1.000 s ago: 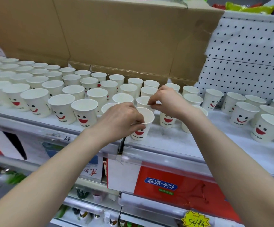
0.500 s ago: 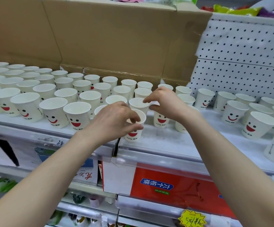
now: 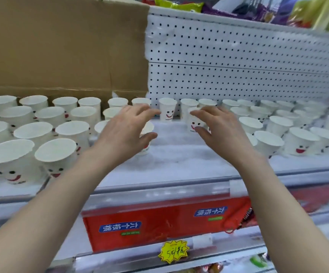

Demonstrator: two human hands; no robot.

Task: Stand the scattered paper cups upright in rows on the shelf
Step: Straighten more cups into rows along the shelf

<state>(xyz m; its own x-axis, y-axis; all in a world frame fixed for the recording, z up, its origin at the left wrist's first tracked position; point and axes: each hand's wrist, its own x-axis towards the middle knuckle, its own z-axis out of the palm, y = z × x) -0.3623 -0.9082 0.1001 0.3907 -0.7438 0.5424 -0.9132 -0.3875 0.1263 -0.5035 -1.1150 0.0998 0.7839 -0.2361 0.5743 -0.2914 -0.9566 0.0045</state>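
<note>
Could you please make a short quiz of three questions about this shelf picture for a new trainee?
1. True or false: the left hand is holding a cup.
2. What stands behind the cups on the left: A) cardboard B) glass C) curtain?
3. Fill in: the cup seen between the two hands stands against the white ____ panel.

Key: 1 false, both it and the right hand are open and empty; 2 A; 3 pegboard.

Bright, even light with faint shadows – its source seems to be overhead. Motion blur softens everything. Wide-angle distortion bends the edges.
</note>
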